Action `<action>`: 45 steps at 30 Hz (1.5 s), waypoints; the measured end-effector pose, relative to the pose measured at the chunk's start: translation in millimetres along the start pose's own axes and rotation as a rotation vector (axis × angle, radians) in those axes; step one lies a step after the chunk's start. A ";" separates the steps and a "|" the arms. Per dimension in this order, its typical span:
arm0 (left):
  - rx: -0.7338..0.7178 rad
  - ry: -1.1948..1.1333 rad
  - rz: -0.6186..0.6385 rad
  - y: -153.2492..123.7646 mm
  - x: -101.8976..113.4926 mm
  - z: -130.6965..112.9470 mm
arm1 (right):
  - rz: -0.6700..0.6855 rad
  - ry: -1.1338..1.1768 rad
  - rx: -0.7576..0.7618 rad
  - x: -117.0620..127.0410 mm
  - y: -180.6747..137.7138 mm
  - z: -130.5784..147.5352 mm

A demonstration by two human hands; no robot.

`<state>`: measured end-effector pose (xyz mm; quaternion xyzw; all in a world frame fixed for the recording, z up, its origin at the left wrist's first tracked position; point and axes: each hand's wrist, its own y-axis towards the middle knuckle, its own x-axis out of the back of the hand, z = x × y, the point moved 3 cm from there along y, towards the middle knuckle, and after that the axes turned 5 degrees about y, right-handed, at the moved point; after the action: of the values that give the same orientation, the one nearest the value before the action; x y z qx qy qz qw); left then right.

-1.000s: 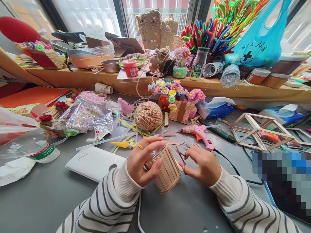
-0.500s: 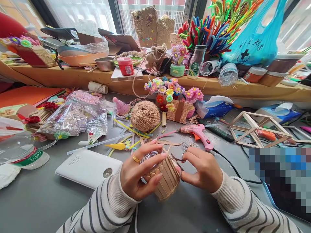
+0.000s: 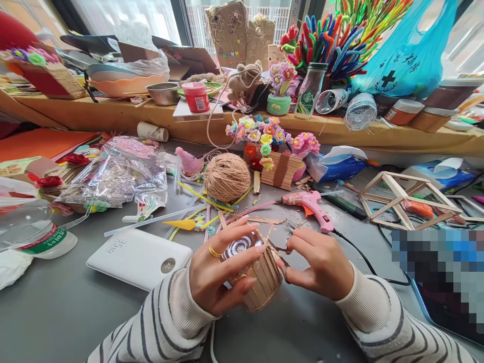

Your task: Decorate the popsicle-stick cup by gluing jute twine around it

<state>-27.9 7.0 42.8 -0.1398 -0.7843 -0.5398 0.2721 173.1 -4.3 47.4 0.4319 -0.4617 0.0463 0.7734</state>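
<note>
My left hand (image 3: 212,269) is wrapped around a small clear cup covered in craft sticks (image 3: 260,287). The cup is tilted, and its clear round end (image 3: 240,247) shows between my fingers. Twine (image 3: 269,236) runs along its edge, with a loose end sticking up. In my right hand (image 3: 321,267) is a pair of small scissors (image 3: 285,247), finger and thumb through the handles. Their blades lie against the twine side of the cup; the tips are partly hidden. Beyond my hands sits a ball of twine (image 3: 227,176).
A pink glue gun (image 3: 310,202) lies behind my right hand, its cord trailing right. To the left is a white power bank (image 3: 139,258). A stick frame (image 3: 412,201) stands at right. Pipe-cleaner flowers (image 3: 264,136) stand at the back, below a crowded ledge (image 3: 132,118).
The cup has turned slightly, so more of its clear end shows. The scissors have come in closer against the twine edge. The view has shifted a little.
</note>
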 end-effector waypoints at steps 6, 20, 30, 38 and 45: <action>-0.013 0.004 0.062 2.3 2.9 -0.4 | 0.024 0.023 0.009 1.4 2.8 -1.8; 0.010 -0.012 -0.009 0.4 -1.6 -0.5 | 0.033 0.089 0.016 3.4 2.2 -3.8; 0.035 -0.024 0.005 -0.9 -2.0 -1.0 | 0.025 0.077 -0.002 -0.1 1.8 -4.8; 0.030 -0.024 0.000 1.1 -3.8 0.0 | 0.037 0.074 -0.018 0.9 2.3 -2.7; 0.038 -0.020 -0.027 2.4 -3.9 0.7 | 0.055 0.032 -0.014 4.9 3.6 -1.5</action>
<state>-23.6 8.9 42.2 -0.1294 -0.7990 -0.5268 0.2594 175.2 -2.6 53.1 0.4128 -0.4611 0.0713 0.7823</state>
